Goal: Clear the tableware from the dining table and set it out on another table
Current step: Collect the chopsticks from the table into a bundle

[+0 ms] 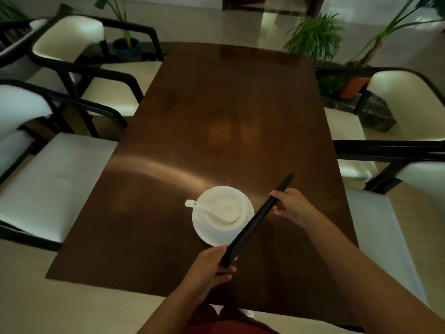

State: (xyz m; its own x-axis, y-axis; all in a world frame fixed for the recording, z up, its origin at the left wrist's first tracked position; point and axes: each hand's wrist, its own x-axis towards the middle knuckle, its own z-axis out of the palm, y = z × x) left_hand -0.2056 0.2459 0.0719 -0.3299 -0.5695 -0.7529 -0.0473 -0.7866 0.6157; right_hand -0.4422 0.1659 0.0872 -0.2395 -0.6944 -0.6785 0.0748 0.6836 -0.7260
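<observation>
Gripping black chopsticks (257,219) at both ends: left hand (212,266) curled round the near end, right hand (292,204) pinching the far part. They cross above the plate (216,235) rim; bowl (225,208) with spoon (204,206) sits on it near the table (216,116) front edge.

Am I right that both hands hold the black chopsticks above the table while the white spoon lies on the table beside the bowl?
Not quite. The head view shows the white spoon resting in the bowl, its handle sticking out over the rim, not lying on the table. The rest holds: the left hand and the right hand both hold the black chopsticks above the table.
</observation>
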